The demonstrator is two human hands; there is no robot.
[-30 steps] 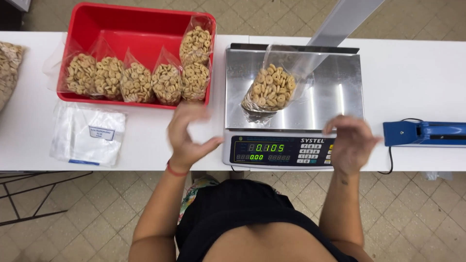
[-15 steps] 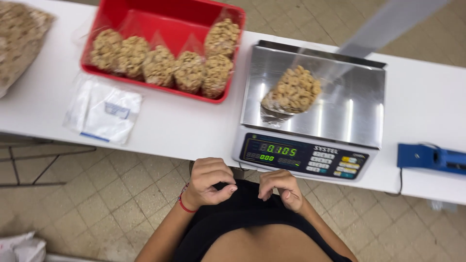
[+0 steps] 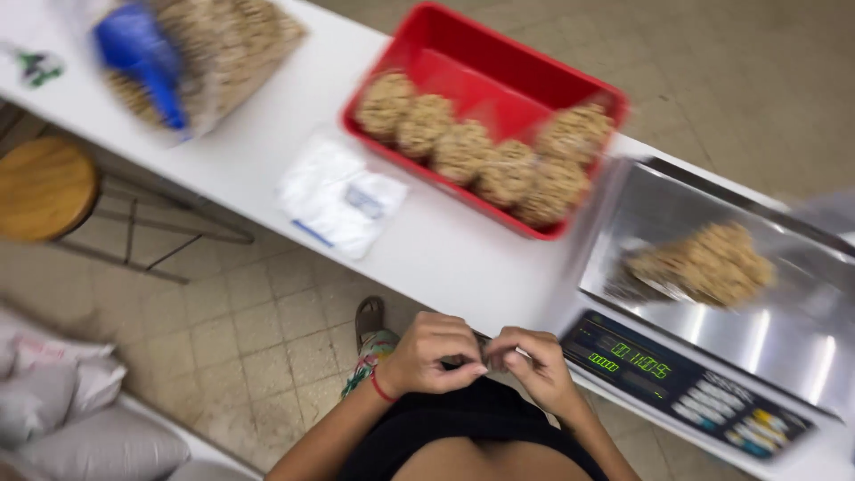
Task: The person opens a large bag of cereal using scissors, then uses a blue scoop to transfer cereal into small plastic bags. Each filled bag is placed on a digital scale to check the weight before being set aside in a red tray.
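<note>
Bare hands meet at the near edge of a white desk (image 3: 463, 258): the left hand (image 3: 434, 354), a red band (image 3: 381, 388) on its wrist, and the right hand (image 3: 532, 361) are drawn close at the person's waist, fingertips touching. Both grips are pinched narrow around something small between them; what it is cannot be told from the blurred head view.

Just beyond the right hand stands a steel weighing scale (image 3: 802, 338), its green-lit display panel (image 3: 681, 383) facing the person. On its pan lies a clear bag of tan, nut-like pieces (image 3: 708, 263), apart from both hands.

To the left of the scale, farther back on the desk, sits a red tray (image 3: 499, 67) holding five similar filled bags (image 3: 485, 156) in a row along its near side. Beside the tray, nearer the desk edge, lies a flat stack of empty clear bags (image 3: 343, 196). At the far left end a large sack of the same tan pieces (image 3: 223, 53) carries a blue scoop (image 3: 142, 58).

Under the desk, over the tiled floor, stands a round wooden stool (image 3: 44, 187); grey sacks (image 3: 62, 410) are piled at the lower left.
</note>
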